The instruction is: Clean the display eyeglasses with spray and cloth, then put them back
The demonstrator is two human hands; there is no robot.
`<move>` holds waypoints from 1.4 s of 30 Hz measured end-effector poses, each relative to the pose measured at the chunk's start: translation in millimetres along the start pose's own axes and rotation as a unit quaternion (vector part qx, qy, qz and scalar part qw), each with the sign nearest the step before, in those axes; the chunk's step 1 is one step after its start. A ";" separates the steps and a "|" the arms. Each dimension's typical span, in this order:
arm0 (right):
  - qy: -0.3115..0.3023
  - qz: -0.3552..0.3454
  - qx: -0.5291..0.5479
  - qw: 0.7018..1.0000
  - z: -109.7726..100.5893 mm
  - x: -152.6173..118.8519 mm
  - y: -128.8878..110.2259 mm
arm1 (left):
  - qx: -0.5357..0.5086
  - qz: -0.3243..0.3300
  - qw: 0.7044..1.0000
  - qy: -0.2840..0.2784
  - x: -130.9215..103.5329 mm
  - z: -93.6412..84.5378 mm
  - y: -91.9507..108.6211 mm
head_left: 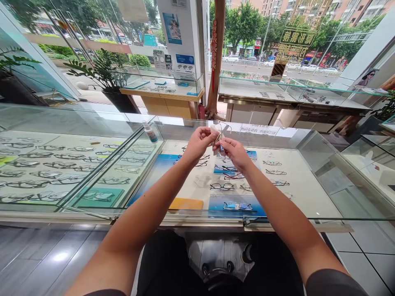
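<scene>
Both my hands meet above the glass display counter [197, 123]. Between the fingers of my left hand [199, 142] is a small white cloth [215, 130], pinched against a pair of eyeglasses. My right hand [233, 152] is closed on the same eyeglasses [221, 153], whose thin frame shows below and above the fingertips. Much of the frame and lenses is hidden by the fingers and cloth. On the counter to the left of my hands stands a white spray bottle [150, 132] with a blue-green label.
Under the glass lie several rows of eyeglasses [222, 186], blue display cards [203, 205] and an orange-yellow case [186, 204]. Another case of glasses [46, 164] adjoins on the left. Farther back are low glass showcases [162, 88], a potted plant [108, 74] and a wooden trunk [216, 61].
</scene>
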State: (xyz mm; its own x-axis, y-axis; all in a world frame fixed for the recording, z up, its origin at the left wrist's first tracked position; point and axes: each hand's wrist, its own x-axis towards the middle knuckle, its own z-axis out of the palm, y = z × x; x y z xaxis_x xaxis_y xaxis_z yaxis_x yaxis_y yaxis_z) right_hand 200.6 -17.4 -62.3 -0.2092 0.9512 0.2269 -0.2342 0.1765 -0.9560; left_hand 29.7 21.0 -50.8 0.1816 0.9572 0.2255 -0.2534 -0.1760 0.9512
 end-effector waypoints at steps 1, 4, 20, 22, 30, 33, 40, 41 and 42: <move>-0.002 -0.001 0.000 1.000 -0.4 0.1 0.1 | 0.013 -0.033 0.999 -0.025 0.4 -1.6 1.1; -0.005 0.006 -0.006 1.000 -0.7 0.4 -0.4 | 0.020 -0.059 0.994 -0.094 0.6 -4.3 3.4; -0.023 0.029 0.050 0.998 11.8 -2.9 -7.7 | -0.148 0.005 0.978 -0.146 -6.4 4.0 20.1; -0.026 0.026 0.050 0.998 13.5 -3.4 -7.4 | -0.141 0.020 0.981 -0.135 -6.2 4.4 18.8; -0.029 0.038 0.019 0.999 15.1 -4.6 -5.1 | -0.113 0.059 0.986 -0.109 -4.8 8.7 15.1; -0.018 0.042 0.016 0.999 11.7 -3.5 -4.8 | -0.104 0.043 0.982 -0.154 -1.5 0.5 19.8; 0.000 0.039 0.019 0.999 5.4 -2.5 -7.6 | -0.077 0.011 0.976 -0.205 3.3 -17.6 26.7; 0.000 0.037 0.019 0.999 5.7 -2.5 -7.4 | -0.078 0.011 0.976 -0.204 2.6 -16.3 26.5; -0.001 0.036 0.018 0.999 6.1 -2.6 -7.0 | -0.079 0.011 0.976 -0.201 1.6 -14.2 26.0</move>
State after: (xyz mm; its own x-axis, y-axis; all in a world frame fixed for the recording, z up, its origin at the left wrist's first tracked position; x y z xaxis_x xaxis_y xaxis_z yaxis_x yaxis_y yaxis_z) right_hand 197.0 -22.7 -55.1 -0.2297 0.9604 0.1574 -0.2523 0.0974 -0.9627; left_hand 10.0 21.2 -28.8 0.5250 0.7797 0.3411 -0.4001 -0.1276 0.9075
